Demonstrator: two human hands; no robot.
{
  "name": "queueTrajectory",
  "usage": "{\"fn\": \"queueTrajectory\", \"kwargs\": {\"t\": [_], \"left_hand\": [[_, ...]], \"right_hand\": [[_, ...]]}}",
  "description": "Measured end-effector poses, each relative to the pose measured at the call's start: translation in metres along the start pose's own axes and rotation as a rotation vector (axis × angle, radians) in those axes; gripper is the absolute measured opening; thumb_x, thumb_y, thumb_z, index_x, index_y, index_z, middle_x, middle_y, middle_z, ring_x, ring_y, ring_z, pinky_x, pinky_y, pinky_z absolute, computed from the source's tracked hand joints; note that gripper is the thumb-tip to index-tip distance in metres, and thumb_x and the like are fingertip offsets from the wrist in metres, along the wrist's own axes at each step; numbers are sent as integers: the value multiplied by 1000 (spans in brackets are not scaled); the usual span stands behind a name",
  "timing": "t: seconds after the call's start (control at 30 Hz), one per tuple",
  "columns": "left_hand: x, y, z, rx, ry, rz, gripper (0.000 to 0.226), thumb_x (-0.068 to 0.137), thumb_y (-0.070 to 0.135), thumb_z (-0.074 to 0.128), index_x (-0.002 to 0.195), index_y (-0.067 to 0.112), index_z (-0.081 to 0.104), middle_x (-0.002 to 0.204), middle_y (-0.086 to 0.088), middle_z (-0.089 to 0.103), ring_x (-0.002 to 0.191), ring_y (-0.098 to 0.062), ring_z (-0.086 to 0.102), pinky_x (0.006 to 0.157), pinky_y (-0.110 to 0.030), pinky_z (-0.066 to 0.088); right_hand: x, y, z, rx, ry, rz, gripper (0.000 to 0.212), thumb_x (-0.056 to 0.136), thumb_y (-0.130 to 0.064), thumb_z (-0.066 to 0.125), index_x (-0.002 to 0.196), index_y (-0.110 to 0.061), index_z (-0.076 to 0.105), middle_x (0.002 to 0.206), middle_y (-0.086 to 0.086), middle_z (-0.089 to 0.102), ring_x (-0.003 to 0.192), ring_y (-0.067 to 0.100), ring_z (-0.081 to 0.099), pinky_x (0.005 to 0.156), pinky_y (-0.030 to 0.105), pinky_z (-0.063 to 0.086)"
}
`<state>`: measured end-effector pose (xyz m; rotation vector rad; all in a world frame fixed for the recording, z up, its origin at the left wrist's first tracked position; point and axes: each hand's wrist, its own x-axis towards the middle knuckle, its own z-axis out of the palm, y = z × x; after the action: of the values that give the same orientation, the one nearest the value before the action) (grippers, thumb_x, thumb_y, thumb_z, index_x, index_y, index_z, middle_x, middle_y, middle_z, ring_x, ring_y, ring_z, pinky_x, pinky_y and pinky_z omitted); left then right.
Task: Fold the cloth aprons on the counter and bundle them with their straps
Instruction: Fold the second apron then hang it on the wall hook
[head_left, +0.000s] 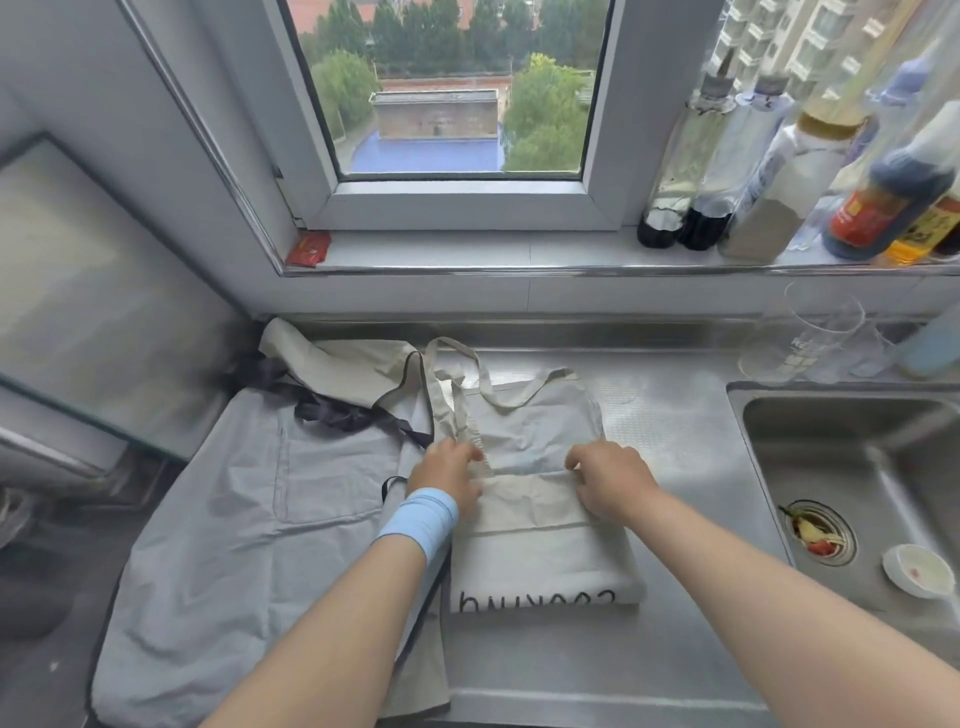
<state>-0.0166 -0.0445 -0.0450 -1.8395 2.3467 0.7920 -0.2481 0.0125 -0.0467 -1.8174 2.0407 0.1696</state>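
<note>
A cream apron (540, 551) with black lettering lies partly folded on the steel counter (675, 415). Its light straps (457, 395) trail toward the back. My left hand (447, 480), with a blue band on the wrist, pinches the left end of a horizontal fold across the apron. My right hand (610, 483) pinches the same fold at its right end. A grey apron (234, 519) with a pocket and dark straps (343, 410) lies spread out to the left, hanging over the counter's front edge.
A steel sink (857, 467) sits to the right, with food scraps in its drain (815, 532) and a small white dish (917, 569). Glasses (810, 338) stand behind the sink. Several bottles (779, 171) line the windowsill. A glass panel (78, 291) is at the left.
</note>
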Motion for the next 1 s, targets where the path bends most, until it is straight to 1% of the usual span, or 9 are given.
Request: {"fn": "queueTrajectory", "kwargs": {"t": [0.07, 0.17, 0.27, 0.47, 0.6, 0.7, 0.8, 0.9, 1.0], "left_hand": [[13, -4, -3, -65, 69, -33, 31, 86, 21, 60, 117, 23, 58, 122, -1, 52, 117, -23, 50, 97, -36, 44], [29, -8, -19, -244, 115, -198, 19, 89, 25, 57, 108, 21, 60, 111, 0, 63, 105, -23, 59, 90, -30, 46], [46, -14, -31, -258, -20, -299, 17, 86, 27, 60, 101, 21, 65, 105, 1, 68, 103, -21, 61, 85, -26, 45], [66, -21, -40, -323, -257, -344, 16, 81, 37, 61, 75, 22, 62, 78, -3, 74, 70, -20, 70, 70, -26, 54], [73, -24, -36, -388, -283, -360, 24, 76, 36, 63, 62, 21, 53, 77, 0, 74, 69, -23, 72, 71, -28, 55], [76, -28, -31, -377, -284, -320, 27, 76, 26, 69, 60, 22, 48, 63, 4, 55, 57, -20, 52, 62, -23, 44], [77, -31, -31, -401, -268, -310, 32, 78, 21, 72, 60, 21, 45, 59, 6, 46, 54, -16, 42, 53, -21, 37], [77, -29, -36, -335, -273, -318, 33, 75, 20, 71, 59, 21, 42, 58, 5, 46, 52, -14, 42, 50, -22, 37], [78, -20, -43, -218, -167, -329, 17, 74, 26, 66, 72, 22, 50, 72, 2, 59, 70, -20, 58, 67, -26, 50]], "right_hand": [[15, -6, 1, -98, 14, -41, 33, 89, -19, 49, 118, -27, 60, 119, 1, 58, 116, 26, 52, 94, 36, 35], [39, -27, -15, 40, 85, -72, 33, 87, -20, 50, 117, -27, 63, 119, -2, 60, 116, 23, 54, 92, 34, 39], [70, -65, -34, 259, 108, -1, 22, 87, -30, 50, 95, -24, 70, 102, -1, 70, 100, 25, 63, 75, 31, 46], [133, -126, -36, 388, -28, 121, 42, 89, -53, 49, 68, -17, 58, 74, 2, 63, 78, 27, 60, 57, 29, 37], [154, -136, -25, 522, -63, 201, 30, 87, -38, 58, 66, -17, 61, 75, 2, 65, 76, 28, 61, 57, 28, 39], [161, -136, -31, 761, -50, 305, 39, 89, -31, 57, 54, -17, 48, 57, -2, 49, 61, 25, 46, 51, 24, 35], [161, -135, -36, 1035, -39, 426, 23, 84, -29, 64, 64, -21, 55, 62, 2, 56, 55, 22, 50, 56, 23, 41], [150, -129, -34, 1136, -53, 319, 5, 84, -21, 68, 83, -18, 71, 67, 5, 69, 52, 18, 60, 54, 27, 50], [142, -111, -36, 936, 107, 158, 20, 88, -17, 58, 99, -23, 73, 98, -4, 73, 82, 12, 65, 78, 24, 51]]}}
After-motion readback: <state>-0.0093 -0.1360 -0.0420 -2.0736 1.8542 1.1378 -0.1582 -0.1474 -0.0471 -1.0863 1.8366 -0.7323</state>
